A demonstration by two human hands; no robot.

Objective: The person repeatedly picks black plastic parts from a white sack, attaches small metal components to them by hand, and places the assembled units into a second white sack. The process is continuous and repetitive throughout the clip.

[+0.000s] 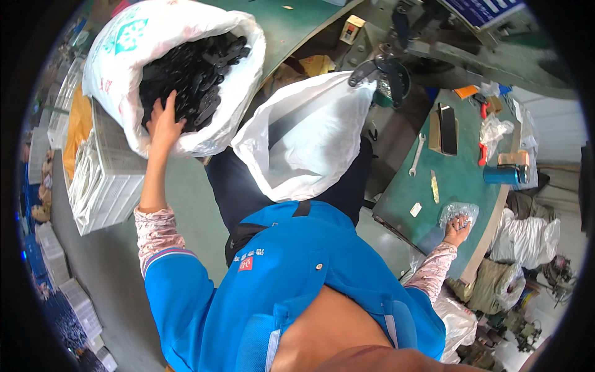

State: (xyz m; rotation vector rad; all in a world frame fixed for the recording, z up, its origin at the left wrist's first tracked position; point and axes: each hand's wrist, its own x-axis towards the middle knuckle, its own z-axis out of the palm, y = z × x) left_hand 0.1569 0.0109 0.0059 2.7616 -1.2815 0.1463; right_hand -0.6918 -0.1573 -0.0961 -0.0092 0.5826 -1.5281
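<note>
At the upper left, my left hand (164, 124) reaches into a white woven sack (248, 93) full of flat black parts (186, 74). Its fingers are apart and touch the parts near the sack's front rim; no part shows lifted in it. Far to the right, my right hand (457, 230) is closed at a clear plastic bag (466, 211) on the green table (396, 198). Small greyish pieces show at its curled fingers, too small to name. Between my arms, an open white bag (316, 139) lies across my lap, its far edge up against a machine (381, 74).
A wrench (418, 154), a phone-like black slab (447, 130), a box cutter (434, 186) and a blue bottle (501, 175) lie on the right table. White crates (111, 192) stand at left. Filled sacks (527, 239) sit beyond the table's right edge.
</note>
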